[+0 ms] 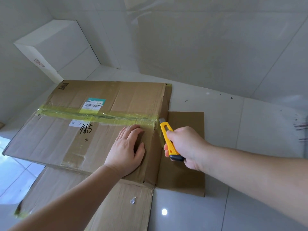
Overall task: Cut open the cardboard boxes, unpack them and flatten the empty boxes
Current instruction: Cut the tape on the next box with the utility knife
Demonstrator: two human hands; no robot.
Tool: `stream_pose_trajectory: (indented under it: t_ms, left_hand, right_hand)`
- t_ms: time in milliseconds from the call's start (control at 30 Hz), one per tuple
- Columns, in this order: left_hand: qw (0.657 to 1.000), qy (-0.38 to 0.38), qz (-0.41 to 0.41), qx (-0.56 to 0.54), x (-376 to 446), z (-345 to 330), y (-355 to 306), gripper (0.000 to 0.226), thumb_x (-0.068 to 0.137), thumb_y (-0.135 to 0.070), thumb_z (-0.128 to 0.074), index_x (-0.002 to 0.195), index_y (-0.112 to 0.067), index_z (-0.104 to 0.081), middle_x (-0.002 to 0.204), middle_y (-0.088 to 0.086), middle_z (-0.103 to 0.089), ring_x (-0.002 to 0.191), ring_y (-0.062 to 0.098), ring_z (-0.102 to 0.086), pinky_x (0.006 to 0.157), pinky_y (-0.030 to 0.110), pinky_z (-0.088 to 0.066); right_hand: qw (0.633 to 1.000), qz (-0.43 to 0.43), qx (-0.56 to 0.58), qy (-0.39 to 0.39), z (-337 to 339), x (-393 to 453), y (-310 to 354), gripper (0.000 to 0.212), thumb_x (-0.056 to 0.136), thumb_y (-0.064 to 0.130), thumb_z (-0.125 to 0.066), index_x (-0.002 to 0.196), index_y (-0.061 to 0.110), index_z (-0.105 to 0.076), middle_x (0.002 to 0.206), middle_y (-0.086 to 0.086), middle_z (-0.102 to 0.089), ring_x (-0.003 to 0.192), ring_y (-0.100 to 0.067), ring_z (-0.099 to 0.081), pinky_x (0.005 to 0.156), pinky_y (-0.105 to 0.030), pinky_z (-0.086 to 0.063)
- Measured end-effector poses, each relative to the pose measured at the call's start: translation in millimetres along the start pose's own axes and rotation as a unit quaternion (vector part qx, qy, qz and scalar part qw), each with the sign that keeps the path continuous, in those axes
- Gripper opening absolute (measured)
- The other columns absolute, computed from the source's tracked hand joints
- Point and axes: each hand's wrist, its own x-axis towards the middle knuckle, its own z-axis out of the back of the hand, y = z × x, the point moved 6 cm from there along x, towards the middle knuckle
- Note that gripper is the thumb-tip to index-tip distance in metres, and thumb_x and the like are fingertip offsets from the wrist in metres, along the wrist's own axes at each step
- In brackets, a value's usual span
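A large brown cardboard box [66, 139] lies on the tiled floor, its top seam sealed with yellowish tape [100, 115] and marked with shipping labels and "415". My left hand [127, 147] presses flat on the box top near its right edge. My right hand [185, 145] grips a yellow utility knife [168, 137]. Its blade tip sits at the right end of the taped seam, at the box's edge. Opened flaps spread on the floor to the right [185, 174] and toward me [116, 205].
A white box [50, 47] stands in the corner at the back left. Light tiled walls rise behind the box, with a corner at the left. Glossy floor tiles [250, 127] stretch out to the right of the box.
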Motion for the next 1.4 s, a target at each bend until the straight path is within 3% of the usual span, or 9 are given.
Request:
stream_pose_trajectory:
  t_ms: [100, 233, 933, 1233, 1400]
  left_hand:
    - [1.000, 0.003, 0.004, 0.000, 0.3, -0.8, 1.3, 0.049, 0.085, -0.040, -0.038, 0.124, -0.014, -0.052, 0.134, 0.000, -0.048, 0.127, 0.018, -0.040, 0.109, 0.035, -0.032]
    - [1.000, 0.004, 0.004, -0.002, 0.5, -1.6, 2.3, 0.047, 0.086, -0.040, -0.038, 0.125, -0.015, -0.051, 0.134, -0.001, -0.048, 0.127, 0.018, -0.040, 0.110, 0.037, -0.033]
    - [1.000, -0.001, 0.007, -0.002, 1.1, -1.0, 4.0, 0.047, 0.086, -0.036, -0.036, 0.124, -0.013, -0.051, 0.133, -0.001, -0.048, 0.126, 0.019, -0.040, 0.109, 0.033, -0.030]
    - [1.000, -0.005, -0.005, -0.031, 2.6, 2.5, 5.1, 0.042, 0.087, -0.027, -0.037, 0.123, -0.012, -0.052, 0.133, 0.000, -0.048, 0.125, 0.016, -0.039, 0.109, 0.031, -0.027]
    - [0.998, -0.007, 0.015, -0.062, 4.4, 5.2, 7.1, 0.040, 0.087, -0.021, -0.041, 0.123, -0.009, -0.053, 0.132, 0.002, -0.049, 0.124, 0.019, -0.042, 0.104, 0.027, -0.030]
  right_hand:
    - [0.998, 0.036, -0.052, -0.006, -2.9, -5.0, -6.4, 0.019, 0.101, 0.027, -0.041, 0.104, 0.011, -0.052, 0.072, -0.009, -0.060, 0.049, -0.015, -0.059, 0.055, -0.029, -0.054]
    - [0.996, 0.054, -0.069, -0.009, 0.1, -5.8, -9.3, 0.020, 0.101, 0.028, -0.042, 0.103, 0.012, -0.054, 0.071, -0.009, -0.061, 0.047, -0.013, -0.059, 0.048, -0.023, -0.051]
    - [0.975, 0.112, -0.188, 0.025, 1.6, -11.2, -26.2, 0.022, 0.100, 0.030, -0.042, 0.099, 0.012, -0.055, 0.076, -0.012, -0.060, 0.055, -0.020, -0.058, 0.053, -0.028, -0.055]
    - [0.969, 0.106, -0.202, 0.094, 0.9, -33.7, -53.7, 0.024, 0.099, 0.030, -0.042, 0.087, 0.015, -0.055, 0.071, -0.008, -0.060, 0.050, -0.014, -0.057, 0.051, -0.022, -0.048]
    - [0.972, 0.036, -0.165, 0.162, 2.2, -52.9, -80.1, 0.020, 0.097, 0.026, -0.047, 0.088, 0.010, -0.055, 0.062, -0.006, -0.058, 0.049, -0.021, -0.053, 0.049, -0.032, -0.047]
